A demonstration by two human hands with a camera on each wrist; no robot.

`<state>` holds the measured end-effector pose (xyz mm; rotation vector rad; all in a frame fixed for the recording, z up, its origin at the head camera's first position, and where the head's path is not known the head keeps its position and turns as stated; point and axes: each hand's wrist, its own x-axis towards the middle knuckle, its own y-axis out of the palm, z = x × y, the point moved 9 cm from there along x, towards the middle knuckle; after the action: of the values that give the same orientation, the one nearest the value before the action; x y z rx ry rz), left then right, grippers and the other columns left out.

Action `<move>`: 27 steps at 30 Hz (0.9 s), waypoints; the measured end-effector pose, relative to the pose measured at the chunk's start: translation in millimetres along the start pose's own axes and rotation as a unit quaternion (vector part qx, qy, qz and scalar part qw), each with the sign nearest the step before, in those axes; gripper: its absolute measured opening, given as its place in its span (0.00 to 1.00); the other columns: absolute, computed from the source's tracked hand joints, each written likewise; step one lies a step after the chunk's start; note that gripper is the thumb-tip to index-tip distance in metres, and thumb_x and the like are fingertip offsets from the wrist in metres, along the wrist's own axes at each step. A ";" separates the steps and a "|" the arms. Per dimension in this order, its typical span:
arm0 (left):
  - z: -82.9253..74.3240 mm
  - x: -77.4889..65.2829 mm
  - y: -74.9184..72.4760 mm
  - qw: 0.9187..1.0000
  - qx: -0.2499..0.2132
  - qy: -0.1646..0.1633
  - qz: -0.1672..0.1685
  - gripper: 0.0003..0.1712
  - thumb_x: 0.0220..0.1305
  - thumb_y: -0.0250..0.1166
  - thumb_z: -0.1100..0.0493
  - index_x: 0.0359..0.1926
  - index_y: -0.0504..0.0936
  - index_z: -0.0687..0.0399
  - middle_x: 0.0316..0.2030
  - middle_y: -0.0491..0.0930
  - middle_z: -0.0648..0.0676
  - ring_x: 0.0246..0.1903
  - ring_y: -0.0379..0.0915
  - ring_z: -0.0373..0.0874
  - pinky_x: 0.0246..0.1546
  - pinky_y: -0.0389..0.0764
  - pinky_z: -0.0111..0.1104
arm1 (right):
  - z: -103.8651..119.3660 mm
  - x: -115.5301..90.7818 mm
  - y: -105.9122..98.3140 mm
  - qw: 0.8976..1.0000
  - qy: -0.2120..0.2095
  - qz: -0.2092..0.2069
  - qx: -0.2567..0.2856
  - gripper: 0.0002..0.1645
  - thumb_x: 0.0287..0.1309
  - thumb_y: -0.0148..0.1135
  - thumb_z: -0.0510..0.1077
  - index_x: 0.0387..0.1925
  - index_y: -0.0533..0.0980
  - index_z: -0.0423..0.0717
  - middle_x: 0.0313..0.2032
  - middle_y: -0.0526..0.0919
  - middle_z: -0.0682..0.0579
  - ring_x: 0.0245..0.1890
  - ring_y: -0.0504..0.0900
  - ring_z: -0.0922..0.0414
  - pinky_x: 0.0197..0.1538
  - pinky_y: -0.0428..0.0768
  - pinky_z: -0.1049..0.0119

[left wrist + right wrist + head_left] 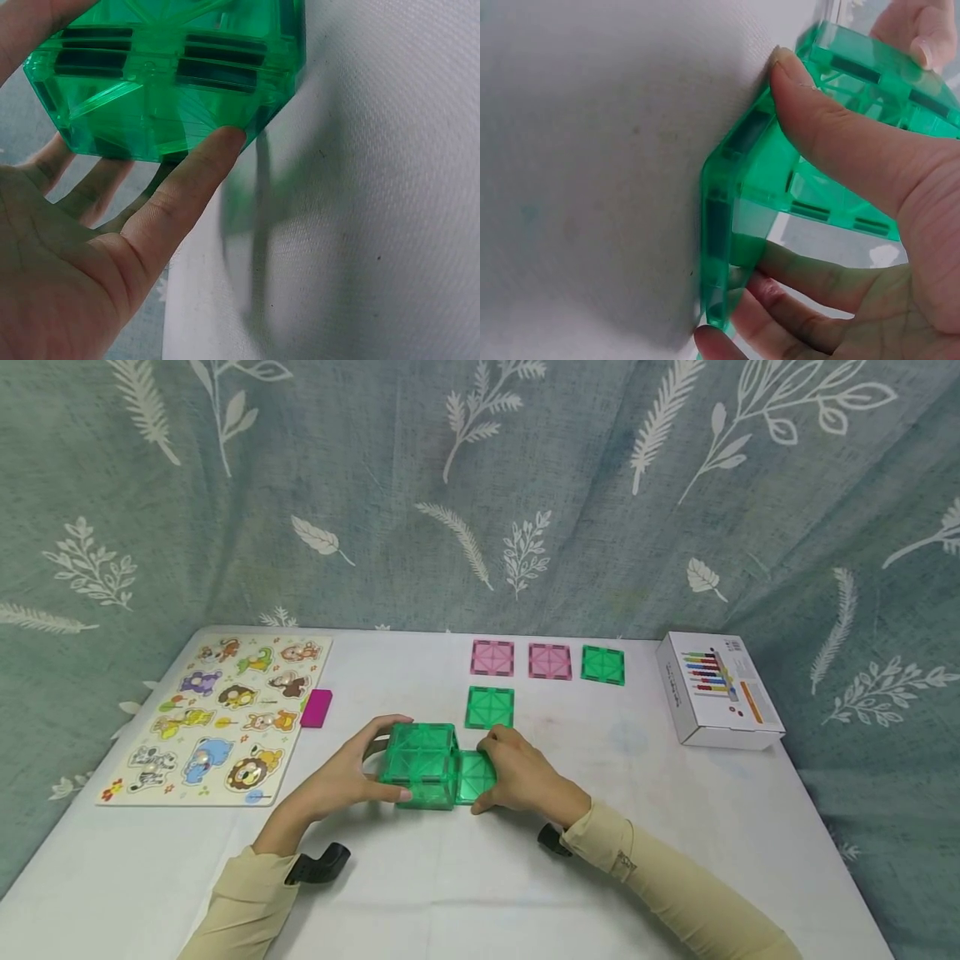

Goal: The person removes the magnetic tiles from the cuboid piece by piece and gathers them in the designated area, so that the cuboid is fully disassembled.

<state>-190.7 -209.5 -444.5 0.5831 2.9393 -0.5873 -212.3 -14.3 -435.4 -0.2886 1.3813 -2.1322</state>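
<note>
A box of translucent green magnetic tiles (420, 758) stands on the white table in front of me. My left hand (337, 783) holds it from the left, thumb along the near side and fingers round the far side. In the left wrist view that thumb presses a wall of the box (157, 105), where dark magnet strips show. My right hand (525, 777) grips a single green square tile (472, 777) by its edges, close against the box's right side. In the right wrist view the thumb and fingers span this tile (718, 217).
Behind lie another green tile (490, 707), two pink tiles (492, 657) (550, 662) and a further green tile (603, 665). An animal puzzle board (168, 703) is at left, with a magenta block (317, 708) by its edge. A white carton (720, 689) stands at right.
</note>
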 end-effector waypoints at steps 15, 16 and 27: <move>-2.4 0.9 0.1 1.000 -0.002 -0.001 0.005 0.56 0.48 0.81 0.57 0.74 0.58 0.41 0.77 0.52 0.57 0.77 0.43 0.70 0.61 0.75 0.60 | -0.4 -1.7 -3.3 1.000 -0.001 -0.016 0.015 0.50 0.33 0.87 0.55 0.58 0.75 0.38 0.52 0.78 0.48 0.54 0.77 0.52 0.56 0.82 0.54; -2.5 1.1 0.0 1.000 -0.003 -0.001 0.005 0.56 0.48 0.81 0.57 0.74 0.58 0.41 0.77 0.52 0.57 0.77 0.43 0.70 0.61 0.75 0.60 | -0.3 -1.8 -3.7 1.000 -0.001 -0.017 0.017 0.50 0.33 0.87 0.55 0.58 0.75 0.38 0.52 0.78 0.48 0.54 0.77 0.52 0.57 0.81 0.54; -1.4 0.6 -0.3 1.000 -0.002 -0.004 0.004 0.56 0.48 0.81 0.57 0.74 0.58 0.39 0.77 0.51 0.58 0.77 0.43 0.70 0.63 0.73 0.62 | 0.4 -1.9 -1.6 0.999 0.000 -0.016 0.039 0.51 0.33 0.87 0.54 0.58 0.70 0.41 0.57 0.79 0.46 0.60 0.77 0.49 0.63 0.78 0.53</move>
<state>-191.4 -209.1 -443.2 0.5901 2.9293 -0.5820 -211.2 -13.1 -433.5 -0.2822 1.2972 -2.2061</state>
